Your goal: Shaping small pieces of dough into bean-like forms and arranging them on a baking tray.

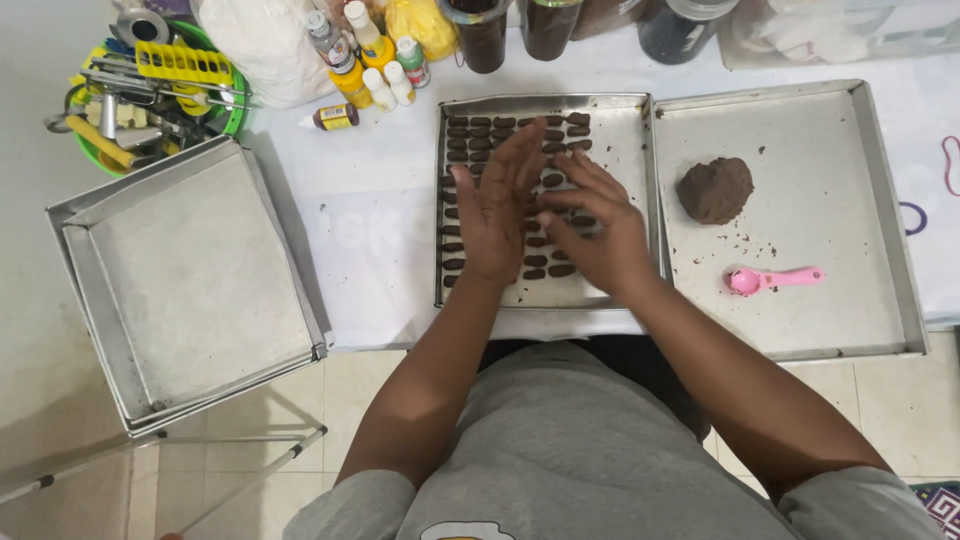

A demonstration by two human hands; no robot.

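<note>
The fingers of the left hand (492,205) are stretched flat and close together, pointing up and to the right, away from the body, and the right hand (592,228) lies against it palm to palm with its fingers pointing left across them; whether anything sits pressed between the palms cannot be told. Both hands hover over the middle baking tray (628,140), hiding much of it. On that tray lie rows of small dark dough pieces (480,127) (short oblong logs), each with its long axis running left to right, the rows stacked from the far edge toward the near one. The tray's right strip is bare metal. Touching its right rim is a second tray (850,200) with a brown dough lump (715,189) and, nearer the body, a pink scoop (775,279), handle pointing right, with wide bare room around both. Well apart on the left sit stacked square tins (190,280)
</note>
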